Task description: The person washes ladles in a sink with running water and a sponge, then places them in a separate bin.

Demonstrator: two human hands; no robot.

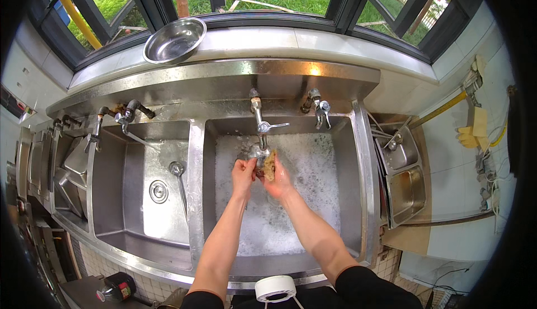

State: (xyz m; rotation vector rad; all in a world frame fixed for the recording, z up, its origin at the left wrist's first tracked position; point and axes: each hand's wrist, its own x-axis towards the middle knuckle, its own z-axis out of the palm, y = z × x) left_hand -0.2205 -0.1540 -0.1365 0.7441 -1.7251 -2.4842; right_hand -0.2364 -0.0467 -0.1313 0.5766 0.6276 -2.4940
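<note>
Both hands are over the right basin (pixel 283 265) of a stainless steel sink, which holds foamy water (pixel 302 208). My right hand (pixel 278 183) grips a tan sponge or scrubbing cloth (pixel 270 167). Close beside it, my left hand (pixel 244 176) pinches a shiny rounded metal utensil (pixel 255 153), perhaps a ladle; the fingers and sponge hide much of it. Sponge and utensil are close together, and I cannot tell whether they touch. Directly above the hands is the spout of a lever tap (pixel 263 128).
A ladle (pixel 177 169) lies in the left basin (pixel 138 244), where water runs from another tap (pixel 126 118). A steel bowl (pixel 175 42) sits on the window ledge. A third tap (pixel 322 109) is at right. Metal pans (pixel 407 191) stand beyond the sink's right edge.
</note>
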